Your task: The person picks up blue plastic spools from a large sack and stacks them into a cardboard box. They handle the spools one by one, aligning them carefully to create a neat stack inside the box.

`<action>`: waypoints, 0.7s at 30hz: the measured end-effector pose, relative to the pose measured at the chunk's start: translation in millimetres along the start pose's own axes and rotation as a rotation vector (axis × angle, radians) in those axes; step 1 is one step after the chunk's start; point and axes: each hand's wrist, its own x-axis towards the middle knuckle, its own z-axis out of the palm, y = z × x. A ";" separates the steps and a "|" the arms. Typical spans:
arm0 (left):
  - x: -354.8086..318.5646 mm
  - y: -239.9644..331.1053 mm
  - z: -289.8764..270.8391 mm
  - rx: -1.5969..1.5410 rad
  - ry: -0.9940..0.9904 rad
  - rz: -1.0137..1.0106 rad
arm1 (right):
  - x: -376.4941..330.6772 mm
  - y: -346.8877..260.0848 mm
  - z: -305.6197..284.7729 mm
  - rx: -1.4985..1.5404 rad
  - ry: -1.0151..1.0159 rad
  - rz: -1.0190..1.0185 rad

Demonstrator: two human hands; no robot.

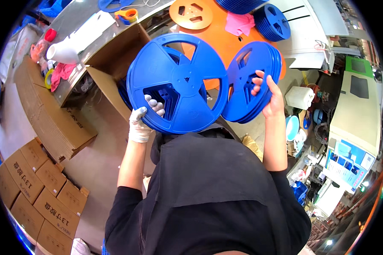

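Observation:
My left hand (140, 123), in a white glove, grips a stack of large blue plastic reels (187, 80). Its fingers pass through a cut-out window of the front reel, and the stack is tilted with its face toward me. My right hand (273, 97) is bare and closed around the right edge of a second stack of blue reels (238, 108), fingers hooked through an opening. The two stacks meet or overlap at their edges in front of my chest. Behind the left stack is an open cardboard box (110, 85); blue edges show at its side, partly hidden.
An orange round surface (238, 46) ahead carries an orange reel (190, 15), a pink cloth (240, 23) and stacked blue reels (273, 23). A grey bench (87, 36) holds tape rolls (127, 16). Cartons (51, 208) are piled at left; a machine (355, 110) stands at right.

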 end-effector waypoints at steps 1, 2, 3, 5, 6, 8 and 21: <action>-2.0 1.0 -10.0 -0.038 -0.014 0.040 | -3.5 3.2 -4.8 0.015 0.012 0.001; -3.5 3.2 -17.3 -0.050 -0.020 0.074 | -7.0 5.0 -9.2 0.028 0.028 -0.002; -5.6 7.4 -24.3 -0.061 -0.026 0.108 | -10.2 7.7 -13.0 0.064 0.024 0.009; -7.8 12.8 -35.9 -0.115 -0.096 0.163 | -12.5 14.4 -19.7 0.092 0.036 0.031; -9.0 15.4 -40.2 -0.123 -0.125 0.183 | -13.2 17.7 -21.4 0.111 0.031 0.042; -11.9 19.4 -42.9 -0.142 -0.182 0.222 | -12.8 23.5 -23.3 0.118 0.030 0.063; -26.1 26.0 -25.0 -0.091 -0.213 0.197 | -15.4 32.6 -26.8 0.109 0.042 0.088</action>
